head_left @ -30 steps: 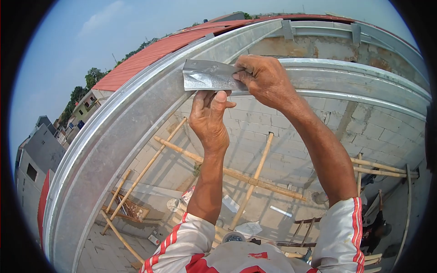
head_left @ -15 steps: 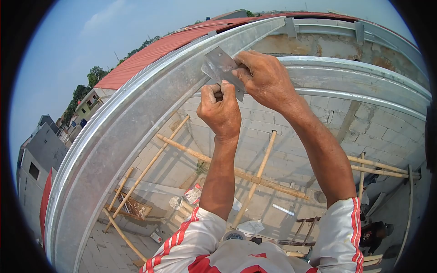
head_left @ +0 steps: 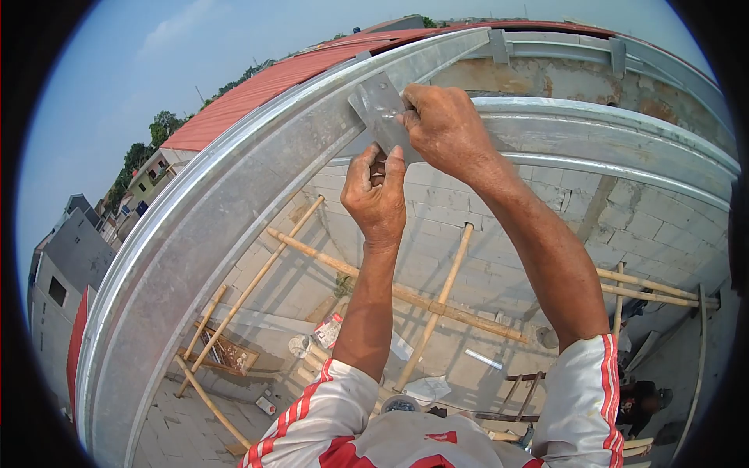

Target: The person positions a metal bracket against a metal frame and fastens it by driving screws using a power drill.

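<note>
though l hand (head_left: pixel 376 196) grip unclear, smooth grey metal pc. (head_left: pixel 379 104) in r hand (head_left: pixel 452 131) pinch

Shows dull grey on the metal plate (head_left: pixel 374 104), with a paler gleam across part of it. Runs silvery grey along the near beam (head_left: pixel 234 179), streaked lighter at its edges, and likewise along the crossbeam (head_left: pixel 593 132). Appears red on the roof (head_left: pixel 250 101), lined with fine parallel ridges. Reads white on the shirt (head_left: pixel 390 444), with red stripes down the sleeves (head_left: pixel 573 390) and red patches in front. Looks pale grey on the block wall (head_left: pixel 507 218), gridded with thin lines; straw yellow on the poles (head_left: pixel 437 306); blue across the sky (head_left: pixel 257 31).
</note>
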Demonstrator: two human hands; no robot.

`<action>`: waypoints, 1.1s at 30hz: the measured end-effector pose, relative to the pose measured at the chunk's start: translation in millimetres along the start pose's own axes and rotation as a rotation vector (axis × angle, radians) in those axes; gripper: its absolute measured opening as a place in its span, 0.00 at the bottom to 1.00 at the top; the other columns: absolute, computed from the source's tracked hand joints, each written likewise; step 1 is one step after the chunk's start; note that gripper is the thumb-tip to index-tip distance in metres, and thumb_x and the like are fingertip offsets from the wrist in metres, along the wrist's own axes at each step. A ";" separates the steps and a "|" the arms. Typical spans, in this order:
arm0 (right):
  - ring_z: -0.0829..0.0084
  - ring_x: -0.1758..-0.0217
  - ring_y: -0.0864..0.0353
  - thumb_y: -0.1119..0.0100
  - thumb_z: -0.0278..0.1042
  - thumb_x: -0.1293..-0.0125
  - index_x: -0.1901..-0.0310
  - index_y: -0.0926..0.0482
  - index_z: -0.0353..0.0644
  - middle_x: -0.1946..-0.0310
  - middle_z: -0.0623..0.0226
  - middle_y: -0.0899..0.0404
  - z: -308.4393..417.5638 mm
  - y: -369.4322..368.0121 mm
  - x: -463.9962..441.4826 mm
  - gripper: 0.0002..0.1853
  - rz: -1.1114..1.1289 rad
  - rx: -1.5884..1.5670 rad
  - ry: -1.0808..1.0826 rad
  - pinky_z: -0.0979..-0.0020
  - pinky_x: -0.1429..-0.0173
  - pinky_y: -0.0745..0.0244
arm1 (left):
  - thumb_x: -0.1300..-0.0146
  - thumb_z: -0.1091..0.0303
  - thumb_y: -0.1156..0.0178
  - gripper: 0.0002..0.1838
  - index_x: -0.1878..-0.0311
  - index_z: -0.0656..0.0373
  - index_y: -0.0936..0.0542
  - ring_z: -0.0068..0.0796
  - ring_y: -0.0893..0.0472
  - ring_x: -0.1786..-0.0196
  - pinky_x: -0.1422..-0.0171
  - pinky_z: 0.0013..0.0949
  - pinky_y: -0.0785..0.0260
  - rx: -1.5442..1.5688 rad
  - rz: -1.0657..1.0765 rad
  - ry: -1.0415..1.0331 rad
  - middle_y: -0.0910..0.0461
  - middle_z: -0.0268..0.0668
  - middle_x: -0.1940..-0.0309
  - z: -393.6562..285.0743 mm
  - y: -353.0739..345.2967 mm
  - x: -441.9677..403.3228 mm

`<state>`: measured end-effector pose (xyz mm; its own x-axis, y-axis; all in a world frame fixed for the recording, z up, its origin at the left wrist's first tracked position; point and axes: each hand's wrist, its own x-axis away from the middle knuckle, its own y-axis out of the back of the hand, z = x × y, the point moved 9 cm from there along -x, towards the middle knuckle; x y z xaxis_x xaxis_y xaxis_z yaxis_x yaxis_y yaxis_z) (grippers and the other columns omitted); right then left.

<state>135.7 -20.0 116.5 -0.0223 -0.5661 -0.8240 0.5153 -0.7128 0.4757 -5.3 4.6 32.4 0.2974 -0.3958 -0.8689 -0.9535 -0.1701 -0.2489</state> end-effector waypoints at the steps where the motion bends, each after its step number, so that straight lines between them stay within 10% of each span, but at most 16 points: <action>1: 0.59 0.77 0.20 0.37 0.28 0.39 0.69 0.20 0.32 0.80 0.50 0.21 -0.6 -3.8 -0.4 0.07 0.029 0.016 -0.013 0.57 0.69 0.27 | 0.37 0.72 0.34 0.10 0.58 0.70 0.19 0.18 0.22 0.73 0.71 0.26 0.29 -0.038 0.046 0.038 0.20 0.35 0.76 6.5 -1.6 3.3; 27: 0.63 0.75 0.17 0.33 0.32 0.42 0.69 0.15 0.37 0.74 0.53 0.18 27.3 41.4 8.2 0.07 -0.393 0.552 0.511 0.64 0.75 0.26 | 0.41 0.76 0.37 0.05 0.65 0.67 0.23 0.19 0.25 0.78 0.72 0.27 0.30 -0.279 0.067 -0.090 0.20 0.37 0.77 3.5 -19.7 -9.0; 29: 0.67 0.70 0.19 0.36 0.46 0.36 0.61 0.17 0.38 0.70 0.59 0.19 -14.3 16.5 -9.7 0.16 0.147 0.462 0.065 0.63 0.64 0.24 | 0.41 0.76 0.37 0.05 0.65 0.67 0.24 0.19 0.25 0.77 0.72 0.27 0.30 -0.264 0.097 -0.061 0.20 0.37 0.77 6.9 -21.8 -9.0; 33: 0.68 0.73 0.19 0.33 0.50 0.39 0.64 0.17 0.37 0.76 0.58 0.19 -21.9 3.5 -7.0 0.20 0.252 0.455 0.004 0.64 0.69 0.25 | 0.40 0.76 0.38 0.05 0.65 0.67 0.24 0.19 0.25 0.77 0.72 0.27 0.30 -0.250 0.116 -0.028 0.21 0.36 0.77 9.3 -22.3 -9.7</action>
<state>156.4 -9.4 117.2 0.0582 -0.7422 -0.6676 0.0792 -0.6632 0.7442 12.6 20.6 42.4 0.1817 -0.4015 -0.8977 -0.9384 -0.3436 -0.0363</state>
